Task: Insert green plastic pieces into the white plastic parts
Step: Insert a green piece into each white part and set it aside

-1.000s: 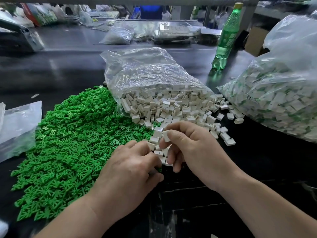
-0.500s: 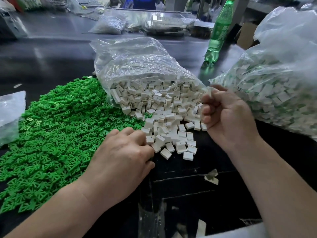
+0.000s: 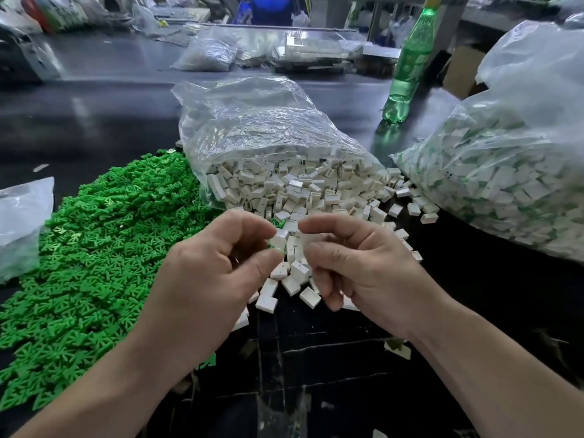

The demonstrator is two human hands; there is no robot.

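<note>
A broad heap of green plastic pieces [image 3: 94, 248] covers the dark table on the left. White plastic parts [image 3: 297, 191] spill from an open clear bag [image 3: 252, 128] at the centre. My left hand [image 3: 215, 279] is raised above the spill with curled fingers, pinching a green piece [image 3: 274, 246] that barely shows at its fingertips. My right hand [image 3: 357, 267] faces it, thumb and forefinger pinching a white part [image 3: 311, 239]. The two hands are a few centimetres apart.
A large clear bag [image 3: 505, 172] of white parts with green showing in them lies at the right. A green bottle [image 3: 407, 64] stands behind it. A flat plastic bag [image 3: 22, 216] lies at the left edge. More bags and trays sit at the table's far side.
My right hand has come back from the large bag at the right to the centre, now holding a white part. My left hand has lifted off the pile and met it.
</note>
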